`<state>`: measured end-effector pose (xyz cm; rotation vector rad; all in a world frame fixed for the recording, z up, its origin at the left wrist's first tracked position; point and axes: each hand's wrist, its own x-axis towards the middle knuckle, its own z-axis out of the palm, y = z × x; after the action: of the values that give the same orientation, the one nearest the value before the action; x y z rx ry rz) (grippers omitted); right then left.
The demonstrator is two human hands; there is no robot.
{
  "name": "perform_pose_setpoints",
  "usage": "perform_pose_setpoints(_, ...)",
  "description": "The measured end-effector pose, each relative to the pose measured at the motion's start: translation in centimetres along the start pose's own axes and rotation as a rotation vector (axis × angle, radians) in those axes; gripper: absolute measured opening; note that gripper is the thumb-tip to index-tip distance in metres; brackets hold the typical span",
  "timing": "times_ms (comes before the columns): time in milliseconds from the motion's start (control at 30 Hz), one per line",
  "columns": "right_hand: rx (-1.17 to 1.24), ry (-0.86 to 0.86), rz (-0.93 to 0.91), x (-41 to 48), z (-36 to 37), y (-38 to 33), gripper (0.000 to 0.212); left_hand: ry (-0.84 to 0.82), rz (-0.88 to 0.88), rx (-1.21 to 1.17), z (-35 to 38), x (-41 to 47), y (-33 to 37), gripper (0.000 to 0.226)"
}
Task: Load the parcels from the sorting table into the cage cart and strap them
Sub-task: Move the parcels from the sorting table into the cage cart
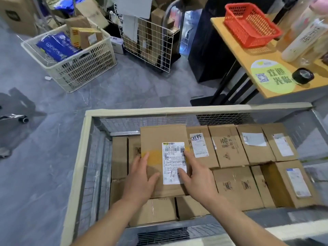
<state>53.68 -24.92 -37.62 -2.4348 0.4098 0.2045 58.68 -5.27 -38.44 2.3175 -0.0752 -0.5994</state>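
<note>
The box (pixel 159 135) lies atop the parcels (pixel 229 146) in the cart's (pixel 177 110) far-left part. The left hand (pixel 142 172) and right hand (pixel 196 174) press flat on its top, fingers straight and slightly apart. Best to push evenly with both palms and square it to the cart's far wall, so the strap seats flat.

boxes (pixel 229 146) in cart (pixel 177 109), top box (pixel 159 135) on them at left. table (pixel 236 55) behind right, basket (pixel 252 23) on it (tape (pixel 303 76) too). crate (pixel 85 68) on floor behind left.
</note>
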Motion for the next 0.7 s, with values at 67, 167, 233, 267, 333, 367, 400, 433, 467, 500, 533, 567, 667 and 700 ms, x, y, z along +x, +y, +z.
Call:
perform_pose_setpoints(67, 0.002, -0.051, 0.002, 1.2, 2.2, 2.0, 0.066, -0.039, -0.035, 0.009, 1.8, 1.6, -1.7, 0.079)
perform_pose_setpoints(167, -0.041, -0.112, 0.014, 3.5, 4.9, 5.0, 0.075, -0.075, -0.086, -0.016, 4.4, 4.0, -3.5, 0.082)
perform_pose_setpoints(233, -0.066, -0.157, 0.005, 5.1, 6.4, 6.6, 0.081, -0.074, -0.109, -0.031, 6.2, 5.8, -4.4, 0.083)
perform_pose_setpoints(267, -0.072, -0.175, 0.000, 6.0, 7.1, 7.4, 0.084, -0.068, -0.116, -0.032, 7.0, 6.8, -4.8, 0.084)
perform_pose_setpoints(333, -0.089, -0.198, -0.012, 7.9, 8.5, 8.8, 0.087, -0.061, -0.138, -0.043, 8.6, 8.9, -5.8, 0.083)
perform_pose_setpoints(367, -0.116, -0.201, -0.028, 8.7, 9.1, 9.5, 0.088, -0.060, -0.147, -0.061, 9.3, 9.9, -6.2, 0.083)
perform_pose_setpoints(400, -0.159, -0.198, -0.045, 9.6, 9.7, 10.3, 0.091, -0.059, -0.156, -0.077, 10.0, 10.9, -6.5, 0.084)
perform_pose_setpoints(433, -0.212, -0.192, -0.059, 10.3, 10.1, 10.9, 0.094, -0.059, -0.162, -0.085, 10.6, 11.9, -6.8, 0.084)
perform_pose_setpoints(467, -0.265, -0.190, -0.069, 11.0, 10.5, 11.6, 0.097, -0.059, -0.162, -0.083, 11.3, 12.8, -7.0, 0.084)
perform_pose_setpoints(500, -0.316, -0.197, -0.075, 11.6, 10.9, 12.2, 0.101, -0.063, -0.161, -0.082, 11.9, 13.7, -7.2, 0.083)
perform_pose_setpoints(533, -0.356, -0.224, -0.079, 12.0, 11.1, 12.9, 0.105, -0.067, -0.161, -0.085, 12.6, 14.5, -7.3, 0.083)
perform_pose_setpoints(567, -0.385, -0.264, -0.088, 12.3, 11.2, 13.5, 0.110, -0.068, -0.164, -0.091, 13.1, 15.2, -7.5, 0.083)
perform_pose_setpoints(667, -0.456, -0.344, -0.161, 13.1, 11.7, 15.1, 0.116, -0.055, -0.158, -0.101, 14.4, 17.0, -8.0, 0.084)
perform_pose_setpoints(700, -0.481, -0.335, -0.186, 13.4, 11.8, 15.4, 0.113, -0.051, -0.155, -0.104, 14.7, 17.5, -8.2, 0.084)
